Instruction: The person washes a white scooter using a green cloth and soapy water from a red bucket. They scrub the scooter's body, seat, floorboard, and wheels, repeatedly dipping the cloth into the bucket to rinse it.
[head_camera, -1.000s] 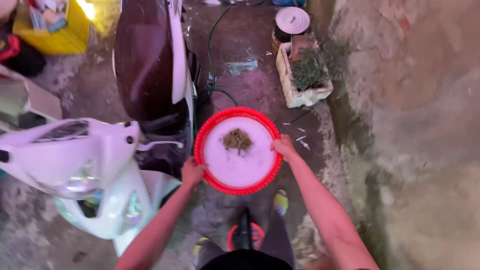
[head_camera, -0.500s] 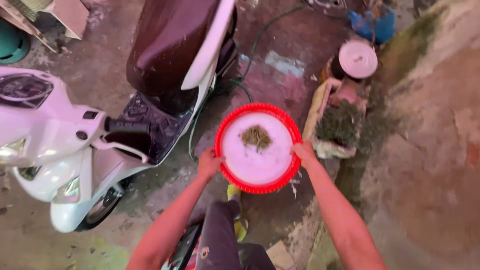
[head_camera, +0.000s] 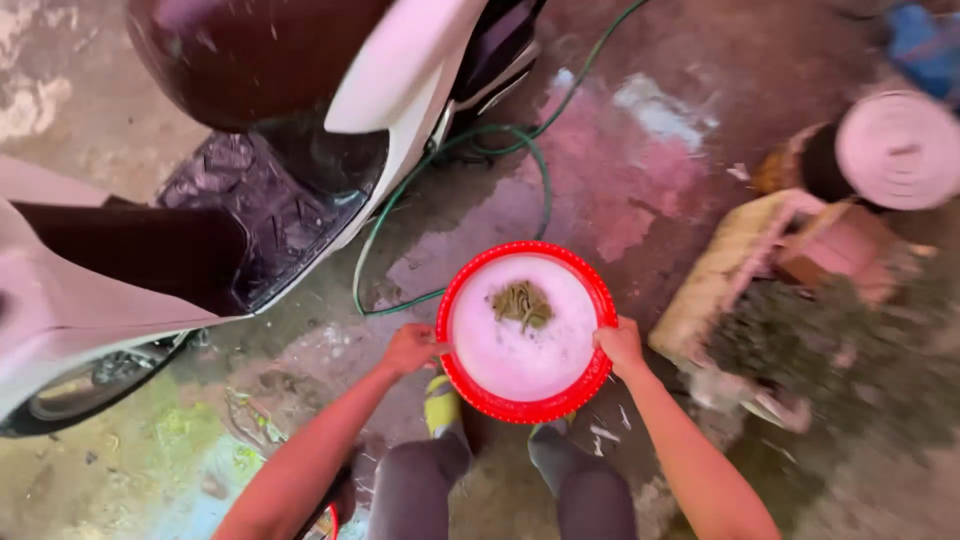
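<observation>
Both hands on the red basin, carried low over the wet floor.

The left hand (head_camera: 410, 350) and right hand (head_camera: 622, 345) each hold a closed grip on the rim of the red basin (head_camera: 525, 405), above the feet. Inside, pale water and a greenish clump (head_camera: 521, 303); nothing poured out yet. A green hose (head_camera: 545, 190) loops ahead, a scooter (head_camera: 200, 200) crowds the left, a planter box (head_camera: 740, 260) the right.
</observation>
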